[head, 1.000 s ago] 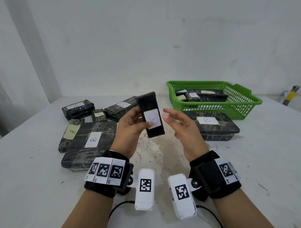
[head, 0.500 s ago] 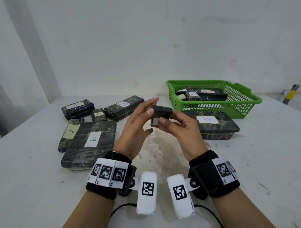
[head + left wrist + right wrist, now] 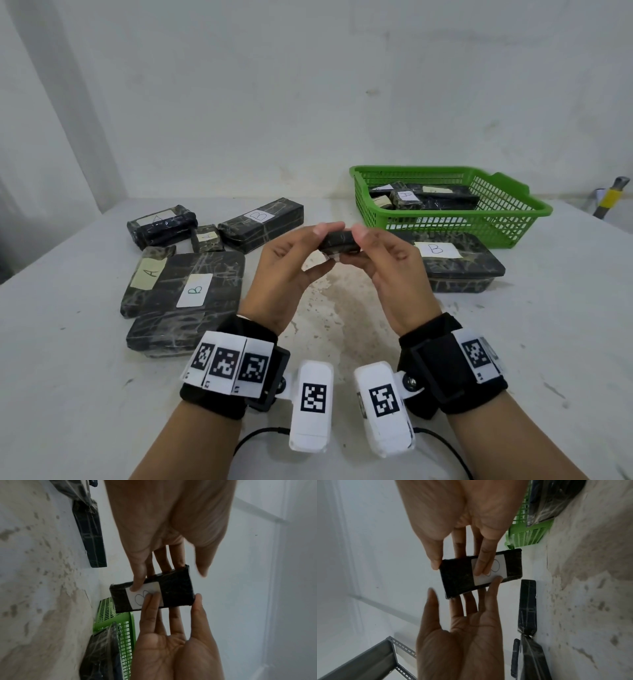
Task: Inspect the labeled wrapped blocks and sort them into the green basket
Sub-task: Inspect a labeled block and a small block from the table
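Head view records both hands raised above the table (image 3: 513, 359), palms facing each other, with one small dark wrapped block (image 3: 339, 242) held between them. Left hand (image 3: 291, 270): fingers extended behind the block, little finger laid on its white label (image 3: 145, 596); thumb stands apart from the block in both wrist views, not touching it. Right hand (image 3: 387, 270): thumb against the block's end edge, fingers on the labelled face and behind it, so this hand pinches the block.

Left wrist view shows the label turned toward the palms, bearing a pen-drawn looped mark partly covered by fingertips (image 3: 136, 586); the letter cannot be read with certainty. Right wrist view confirms the same grip on the block (image 3: 481, 573).

Beyond the right hand sits the green basket (image 3: 507, 219), already holding several wrapped blocks, at least one marked A. Just beside the right hand, between it and the basket, lies a flat wrapped block labelled B (image 3: 459, 270). Outward of the left hand lies a large flat block labelled B (image 3: 191, 298) with a narrow block labelled A (image 3: 147, 274) overlapping its far edge. Beyond these lie three more: a dark bundle (image 3: 161, 226), a small block (image 3: 207, 238) and a long block labelled B (image 3: 262, 222).
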`<move>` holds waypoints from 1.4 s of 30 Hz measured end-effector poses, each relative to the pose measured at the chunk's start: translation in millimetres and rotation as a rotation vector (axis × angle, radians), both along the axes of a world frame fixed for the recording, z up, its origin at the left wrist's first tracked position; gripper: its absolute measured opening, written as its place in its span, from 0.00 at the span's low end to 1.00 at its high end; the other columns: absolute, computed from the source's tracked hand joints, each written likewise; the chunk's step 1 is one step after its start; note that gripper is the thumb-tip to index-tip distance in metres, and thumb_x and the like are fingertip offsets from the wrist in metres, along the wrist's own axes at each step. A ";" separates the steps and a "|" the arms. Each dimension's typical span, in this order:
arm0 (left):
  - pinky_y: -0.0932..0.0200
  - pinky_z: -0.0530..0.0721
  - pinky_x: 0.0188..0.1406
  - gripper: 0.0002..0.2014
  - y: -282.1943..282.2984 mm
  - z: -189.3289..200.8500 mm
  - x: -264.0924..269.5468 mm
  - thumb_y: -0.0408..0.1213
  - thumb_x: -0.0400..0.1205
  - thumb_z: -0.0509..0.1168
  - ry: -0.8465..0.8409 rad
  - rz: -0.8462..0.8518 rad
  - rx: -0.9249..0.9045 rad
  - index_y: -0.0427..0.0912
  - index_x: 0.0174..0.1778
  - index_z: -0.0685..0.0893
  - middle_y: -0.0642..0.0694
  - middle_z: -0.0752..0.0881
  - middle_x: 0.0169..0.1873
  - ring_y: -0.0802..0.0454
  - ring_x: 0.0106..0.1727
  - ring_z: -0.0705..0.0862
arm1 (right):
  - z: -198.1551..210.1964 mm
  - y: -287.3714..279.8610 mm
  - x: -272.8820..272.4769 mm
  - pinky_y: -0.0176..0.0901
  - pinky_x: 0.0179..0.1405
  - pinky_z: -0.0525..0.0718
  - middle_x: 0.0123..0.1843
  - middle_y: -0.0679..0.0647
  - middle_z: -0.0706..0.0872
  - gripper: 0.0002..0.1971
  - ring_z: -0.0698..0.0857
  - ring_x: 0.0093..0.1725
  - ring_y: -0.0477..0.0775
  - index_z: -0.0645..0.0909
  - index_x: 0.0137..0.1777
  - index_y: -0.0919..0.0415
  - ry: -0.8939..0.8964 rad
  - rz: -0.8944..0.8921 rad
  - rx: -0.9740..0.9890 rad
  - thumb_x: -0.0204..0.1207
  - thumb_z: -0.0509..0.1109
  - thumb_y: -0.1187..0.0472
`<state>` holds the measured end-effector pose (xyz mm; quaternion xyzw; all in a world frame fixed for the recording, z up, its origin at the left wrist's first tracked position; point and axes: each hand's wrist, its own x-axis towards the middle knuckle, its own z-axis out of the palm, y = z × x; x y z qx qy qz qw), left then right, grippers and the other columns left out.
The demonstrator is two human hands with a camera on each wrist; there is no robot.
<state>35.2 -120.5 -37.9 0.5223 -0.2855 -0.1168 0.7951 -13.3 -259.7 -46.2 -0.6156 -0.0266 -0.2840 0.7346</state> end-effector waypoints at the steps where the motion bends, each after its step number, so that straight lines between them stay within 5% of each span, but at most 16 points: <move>1: 0.42 0.81 0.67 0.12 0.3 0.2 0.4 0.40 0.79 0.65 0.000 -0.004 0.004 0.44 0.50 0.93 0.43 0.91 0.50 0.49 0.59 0.86 | -0.2 -0.6 0.4 0.53 0.59 0.87 0.52 0.68 0.90 0.16 0.89 0.55 0.65 0.89 0.51 0.69 0.002 -0.004 -0.004 0.77 0.71 0.54; 4: 0.42 0.82 0.66 0.08 0.8 -0.5 1.4 0.38 0.79 0.70 -0.020 0.018 0.022 0.44 0.49 0.93 0.44 0.93 0.48 0.50 0.56 0.89 | -0.9 -0.4 0.7 0.50 0.55 0.86 0.51 0.69 0.89 0.12 0.89 0.52 0.60 0.89 0.48 0.66 0.013 0.007 -0.019 0.80 0.70 0.57; 8: 0.46 0.84 0.63 0.11 -0.3 -0.4 0.4 0.39 0.77 0.69 -0.025 0.038 0.031 0.39 0.51 0.91 0.44 0.93 0.46 0.51 0.53 0.89 | -1.4 -0.7 -0.6 0.47 0.55 0.87 0.52 0.68 0.90 0.21 0.90 0.53 0.62 0.87 0.51 0.71 0.042 0.022 -0.028 0.78 0.72 0.48; 12: 0.51 0.83 0.62 0.15 -0.1 -2.4 0.3 0.37 0.77 0.67 -0.028 -0.025 0.060 0.35 0.56 0.89 0.41 0.92 0.50 0.51 0.56 0.88 | -1.0 -1.5 1.0 0.46 0.49 0.85 0.46 0.68 0.88 0.10 0.89 0.46 0.57 0.86 0.42 0.68 0.034 -0.035 -0.024 0.80 0.72 0.60; 17: 0.42 0.81 0.65 0.13 0.3 -1.9 0.1 0.33 0.77 0.72 -0.026 -0.008 0.048 0.34 0.56 0.88 0.43 0.92 0.47 0.53 0.52 0.88 | 1.6 -0.2 -0.7 0.45 0.51 0.86 0.43 0.62 0.89 0.23 0.89 0.45 0.54 0.86 0.49 0.74 0.042 -0.003 -0.021 0.72 0.72 0.49; 19: 0.47 0.82 0.63 0.12 1.2 -2.4 2.0 0.34 0.77 0.72 -0.038 0.004 0.041 0.35 0.55 0.88 0.44 0.92 0.47 0.51 0.54 0.88 | 1.4 0.6 -0.9 0.44 0.53 0.86 0.46 0.61 0.89 0.22 0.89 0.48 0.53 0.87 0.49 0.69 0.037 0.029 -0.027 0.75 0.74 0.46; 24: 0.53 0.83 0.65 0.22 1.4 -5.0 5.6 0.36 0.71 0.75 -0.115 -0.052 0.033 0.31 0.60 0.87 0.34 0.89 0.55 0.44 0.63 0.85 | 0.6 -1.2 -0.8 0.53 0.57 0.87 0.52 0.70 0.89 0.21 0.89 0.54 0.65 0.87 0.48 0.68 0.021 -0.002 -0.001 0.73 0.78 0.47; 28: 0.53 0.86 0.59 0.16 -1.3 -4.9 4.1 0.25 0.75 0.73 -0.192 0.037 0.077 0.30 0.59 0.86 0.35 0.90 0.53 0.44 0.59 0.88 | 1.8 -1.1 -2.2 0.52 0.56 0.88 0.50 0.70 0.90 0.27 0.90 0.50 0.64 0.85 0.51 0.73 0.047 -0.028 0.005 0.71 0.72 0.45; 32: 0.52 0.91 0.39 0.09 1.3 -1.6 6.1 0.25 0.80 0.68 -0.063 0.185 -0.018 0.37 0.55 0.86 0.41 0.90 0.49 0.43 0.51 0.91 | 2.7 -4.1 -1.3 0.44 0.44 0.89 0.52 0.62 0.91 0.23 0.86 0.38 0.52 0.86 0.58 0.60 0.141 -0.023 -0.019 0.72 0.70 0.43; 36: 0.55 0.90 0.32 0.04 8.5 0.9 14.2 0.29 0.84 0.65 0.100 0.348 -0.183 0.39 0.53 0.83 0.41 0.89 0.46 0.48 0.42 0.92 | -1.4 -15.2 -1.3 0.29 0.26 0.73 0.35 0.47 0.87 0.12 0.78 0.26 0.38 0.87 0.58 0.58 0.254 -0.065 -0.120 0.75 0.76 0.64; 42: 0.59 0.89 0.30 0.06 11.9 0.1 21.9 0.30 0.86 0.62 0.279 0.397 -0.330 0.40 0.58 0.77 0.36 0.86 0.51 0.49 0.35 0.92 | -3.4 -12.4 -1.0 0.36 0.34 0.80 0.40 0.49 0.91 0.06 0.85 0.35 0.46 0.88 0.53 0.60 0.266 -0.057 -0.104 0.77 0.74 0.64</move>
